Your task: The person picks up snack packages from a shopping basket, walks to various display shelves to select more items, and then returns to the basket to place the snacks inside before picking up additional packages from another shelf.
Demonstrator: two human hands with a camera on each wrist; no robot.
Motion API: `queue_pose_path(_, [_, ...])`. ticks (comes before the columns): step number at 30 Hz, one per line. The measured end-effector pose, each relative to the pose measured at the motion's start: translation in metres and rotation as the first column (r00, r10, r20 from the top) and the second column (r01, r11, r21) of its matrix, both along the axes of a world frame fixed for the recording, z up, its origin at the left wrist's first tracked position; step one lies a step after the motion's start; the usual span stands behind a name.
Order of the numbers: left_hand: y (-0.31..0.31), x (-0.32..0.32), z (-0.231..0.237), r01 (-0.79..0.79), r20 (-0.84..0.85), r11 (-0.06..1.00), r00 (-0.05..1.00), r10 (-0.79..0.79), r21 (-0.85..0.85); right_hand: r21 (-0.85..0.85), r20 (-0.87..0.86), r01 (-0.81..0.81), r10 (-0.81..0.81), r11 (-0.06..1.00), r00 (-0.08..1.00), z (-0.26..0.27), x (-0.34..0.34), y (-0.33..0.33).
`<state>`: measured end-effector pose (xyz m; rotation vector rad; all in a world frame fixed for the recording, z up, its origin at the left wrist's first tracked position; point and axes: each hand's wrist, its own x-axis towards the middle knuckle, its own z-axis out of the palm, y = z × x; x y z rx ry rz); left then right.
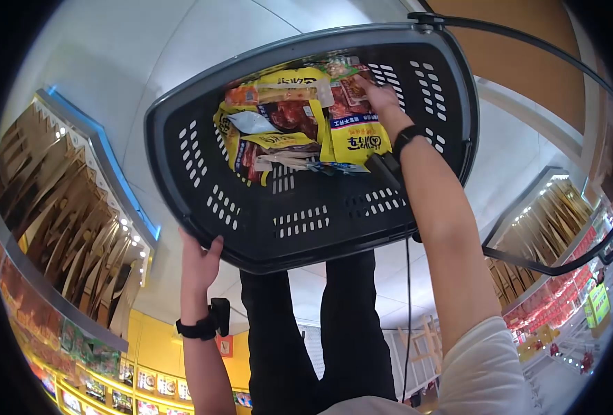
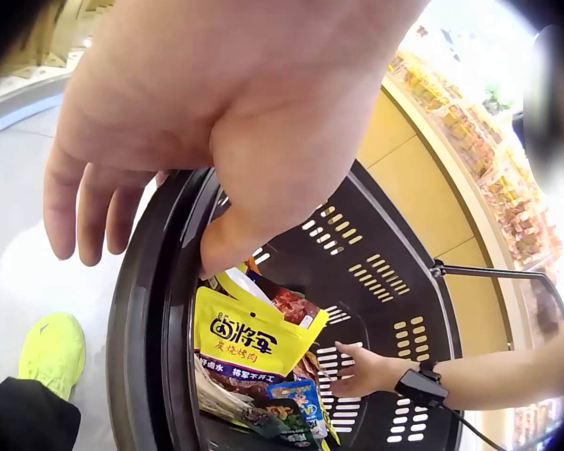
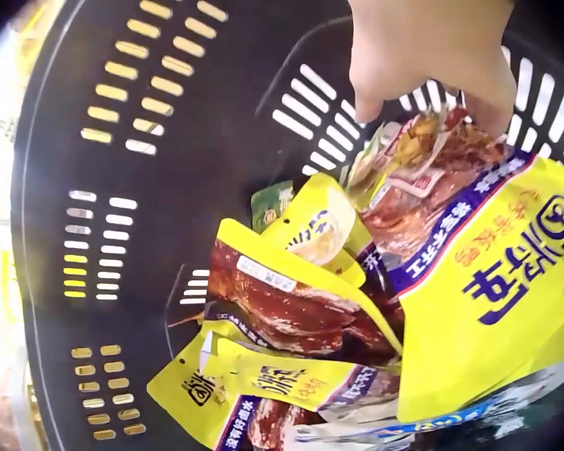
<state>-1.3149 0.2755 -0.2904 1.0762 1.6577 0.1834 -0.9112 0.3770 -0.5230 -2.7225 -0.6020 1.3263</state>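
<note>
A black plastic shopping basket [image 1: 299,259] with slotted walls is tilted in front of me. My left hand [image 1: 201,263] holds its rim, thumb on the inner side and fingers outside. My right hand [image 1: 382,100] reaches inside, fingers extended at the top end of a yellow snack packet [image 1: 359,142] with a meat picture. In the right wrist view the fingertips overlap the edge of this packet [image 3: 498,301]. More yellow and red meat snack packets [image 3: 296,305] lie in a pile beside it. A blue small packet [image 2: 299,406] shows in the left wrist view.
The basket's thin black handle [image 1: 527,34] swings out at the right. A dark cable [image 1: 407,311] hangs from the right wrist's camera. Shelves with lit goods [image 1: 140,380] stand around, and a yellow-green shoe [image 2: 54,348] is on the pale floor [image 2: 38,207].
</note>
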Motion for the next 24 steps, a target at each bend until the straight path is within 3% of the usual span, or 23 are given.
queue_pose_path(2, [0.001,0.003,0.004,-0.055,-0.010,0.995,0.998,0.055,-0.082,-0.100,-0.149,-0.029,0.014,0.995,0.989,-0.046,0.002,0.008])
queue_pose_path(3, [0.000,0.002,0.002,-0.077,0.017,0.993,0.997,0.078,-0.088,-0.071,-0.006,-0.084,0.084,0.994,0.996,-0.056,-0.001,0.013])
queue_pose_path(4, [0.000,0.002,0.001,-0.100,0.042,0.991,0.994,0.104,-0.091,0.121,0.010,-0.134,0.134,0.984,0.991,-0.053,-0.007,0.010])
queue_pose_path(6, [-0.004,0.000,0.006,-0.179,0.037,0.975,0.982,0.185,-0.131,0.163,-0.256,0.238,-0.192,0.957,0.947,-0.062,-0.013,-0.002])
queue_pose_path(7, [0.002,0.001,0.010,0.008,-0.131,0.993,0.991,-0.024,-0.120,0.244,-0.363,0.366,-0.266,0.898,0.893,-0.059,-0.017,-0.017])
queue_pose_path(8, [0.011,0.005,0.015,0.197,-0.284,0.972,0.932,-0.226,-0.126,0.323,-0.467,0.489,-0.312,0.810,0.827,-0.054,-0.018,-0.026])
queue_pose_path(9, [0.017,0.023,0.026,0.401,-0.635,0.914,0.720,-0.279,0.053,0.280,-0.476,0.451,-0.285,0.847,0.832,-0.038,-0.018,-0.032])
queue_pose_path(10, [0.030,0.045,0.041,0.400,-0.631,0.915,0.724,-0.278,0.056,0.234,-0.487,0.415,-0.263,0.880,0.833,-0.007,-0.026,-0.041])
queue_pose_path(12, [0.060,0.086,0.061,0.413,-0.537,0.864,0.817,-0.211,0.289,0.194,-0.801,0.530,-0.178,0.825,0.571,0.075,-0.061,-0.055])
queue_pose_path(14, [0.061,0.108,0.044,0.266,-0.156,0.913,0.961,-0.227,0.311,0.140,-0.916,0.291,0.012,0.946,0.401,0.146,-0.084,-0.062])
queue_pose_path(15, [0.064,0.121,0.024,-0.001,0.182,1.000,0.983,-0.002,0.015,0.039,-0.934,0.148,-0.017,0.988,0.358,0.170,-0.091,-0.061])
queue_pose_path(16, [0.066,0.131,0.001,-0.169,0.406,0.921,0.859,0.311,-0.350,-0.054,-0.947,-0.005,-0.049,0.999,0.318,0.186,-0.096,-0.060])
queue_pose_path(17, [0.062,0.133,-0.027,-0.232,0.375,0.908,0.854,0.362,-0.348,0.230,-0.947,0.169,0.181,0.958,0.264,0.174,-0.108,-0.078])
queue_pose_path(18, [0.060,0.136,-0.048,-0.296,0.344,0.891,0.843,0.413,-0.344,0.233,-0.946,0.177,0.182,0.956,0.268,0.172,-0.098,-0.072])
queue_pose_path(20, [0.068,0.139,-0.060,-0.315,0.336,0.894,0.844,0.418,-0.320,0.271,-0.870,-0.094,0.286,0.958,0.402,0.145,-0.058,-0.052])
queue_pose_path(21, [0.070,0.139,-0.066,-0.337,0.326,0.892,0.843,0.428,-0.300,0.190,-0.689,-0.096,0.202,0.977,0.695,0.116,-0.040,-0.044])
queue_pose_path(22, [0.071,0.136,-0.073,-0.331,0.324,0.893,0.846,0.424,-0.305,0.108,-0.417,-0.072,0.110,0.992,0.902,0.082,-0.024,-0.042])
queue_pose_path(24, [0.072,0.127,-0.090,-0.105,0.233,0.976,0.961,0.148,-0.190,-0.239,0.012,-0.191,0.199,0.952,0.980,0.040,-0.005,-0.044])
